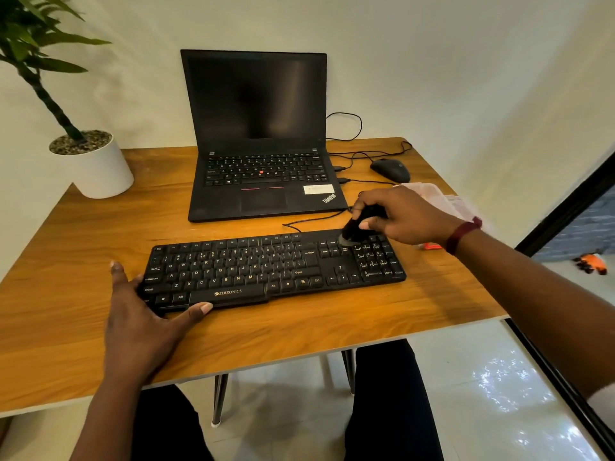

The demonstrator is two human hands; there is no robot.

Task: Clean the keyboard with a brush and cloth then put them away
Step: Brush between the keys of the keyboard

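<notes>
A black Zebronics keyboard lies across the middle of the wooden table. My right hand grips a small black brush, whose pale bristles touch the keys at the keyboard's upper right, near the number pad. My left hand rests flat at the keyboard's front left corner, fingers spread, thumb along its front edge. A pale cloth lies on the table behind my right hand, partly hidden by it.
An open black laptop stands behind the keyboard, cables running to its right side. A black mouse sits at the back right. A white potted plant occupies the back left corner. A small orange object peeks out under my right wrist.
</notes>
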